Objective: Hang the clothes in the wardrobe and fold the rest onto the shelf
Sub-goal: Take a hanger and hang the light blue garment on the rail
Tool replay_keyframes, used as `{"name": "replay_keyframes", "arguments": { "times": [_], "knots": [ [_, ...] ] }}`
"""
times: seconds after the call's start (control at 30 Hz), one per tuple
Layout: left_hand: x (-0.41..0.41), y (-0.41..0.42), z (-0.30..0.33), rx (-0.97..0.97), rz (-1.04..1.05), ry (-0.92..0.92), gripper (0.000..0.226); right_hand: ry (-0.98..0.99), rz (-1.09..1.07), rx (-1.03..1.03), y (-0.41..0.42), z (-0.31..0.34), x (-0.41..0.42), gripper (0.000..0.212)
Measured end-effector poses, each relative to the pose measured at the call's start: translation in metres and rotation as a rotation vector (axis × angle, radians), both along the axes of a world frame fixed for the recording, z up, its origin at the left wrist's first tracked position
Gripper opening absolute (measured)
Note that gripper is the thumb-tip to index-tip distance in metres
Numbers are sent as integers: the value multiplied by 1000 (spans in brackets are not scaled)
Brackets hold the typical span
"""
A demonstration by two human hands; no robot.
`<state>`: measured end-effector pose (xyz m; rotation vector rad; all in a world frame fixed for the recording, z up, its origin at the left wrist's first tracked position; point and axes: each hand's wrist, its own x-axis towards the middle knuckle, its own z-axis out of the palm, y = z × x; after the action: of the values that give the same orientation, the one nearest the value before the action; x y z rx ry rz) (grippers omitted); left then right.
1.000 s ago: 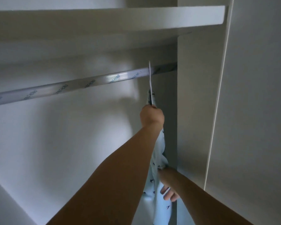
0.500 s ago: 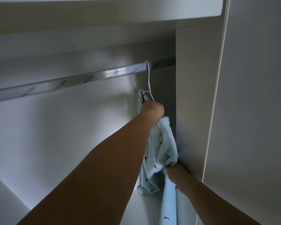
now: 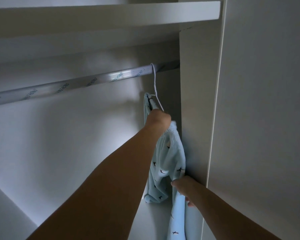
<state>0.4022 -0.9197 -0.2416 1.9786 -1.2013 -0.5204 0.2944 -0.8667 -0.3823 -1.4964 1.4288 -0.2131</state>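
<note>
A pale blue garment with small dark bird-like marks hangs just right of the frame's centre, draped over a thin white wire hanger whose hook sits over the silver rail near the rail's right end. The cloth looks soft and fleecy, bunched at the top with a gathered edge, one part ending in a rounded fold low in the centre and a longer part running down out of the bottom edge. The left hand, reaching up from the lower left, is closed at the hanger's shoulder where the wire meets the cloth; its fingers are hidden behind the knuckles, so how they lie cannot be told. The right hand, coming in from the lower right, pinches a fold of the garment low down, fingers curled round the fabric. The garment hangs just beside the wardrobe's side panel, which fills the right of the frame; whether it touches cannot be told. To the left the rail runs bare toward the left edge, printed lettering repeating along it, with open space beneath it against the pale back wall. Across the top of the frame a white shelf spans the wardrobe, only its front edge and underside showing
</note>
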Motion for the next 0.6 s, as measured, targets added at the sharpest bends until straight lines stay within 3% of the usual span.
{"name": "replay_keyframes", "arguments": {
  "times": [0.23,0.37,0.47,0.6],
  "knots": [
    [6,29,-5,-44,-28,-147,32,-55,-31,-24,16,23,0,39],
    [3,69,1,-43,-63,-334,29,1,-18,-85,42,51,-12,16],
    [-6,111,16,-13,-91,-396,25,33,28,-158,70,85,-31,11],
    [-29,186,49,-16,-116,-470,39,68,133,-313,117,141,-70,37]
  ]
}}
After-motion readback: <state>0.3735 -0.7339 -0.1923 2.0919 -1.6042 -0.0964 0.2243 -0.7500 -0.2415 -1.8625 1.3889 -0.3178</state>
